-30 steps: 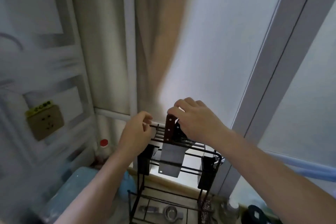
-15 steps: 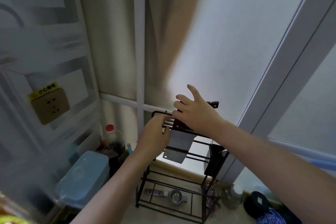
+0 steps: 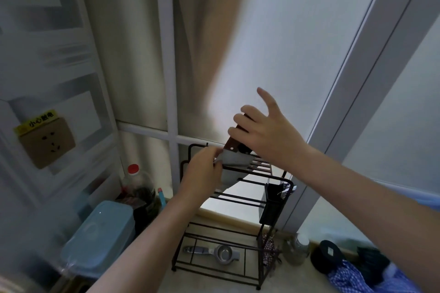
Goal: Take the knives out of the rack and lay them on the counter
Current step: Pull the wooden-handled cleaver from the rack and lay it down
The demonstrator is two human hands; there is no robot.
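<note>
1. The right hand (image 3: 266,135) curls its lower fingers around the brown handle of a cleaver (image 3: 234,164), index finger and thumb splayed loose.
2. The left hand (image 3: 202,173) pinches the blade's edge — the wide steel blade sits partly lifted, tilted, through the top bars of the black wire rack (image 3: 238,200).
3. A metal squeezer (image 3: 214,253) lies on the rack's bottom shelf; a blue container (image 3: 100,238) stands to its left on the counter (image 3: 214,285).

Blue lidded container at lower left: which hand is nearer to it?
Left. The left hand pinches the cleaver blade up-right of the blue container; the right hand is farther right, on the handle.
</note>
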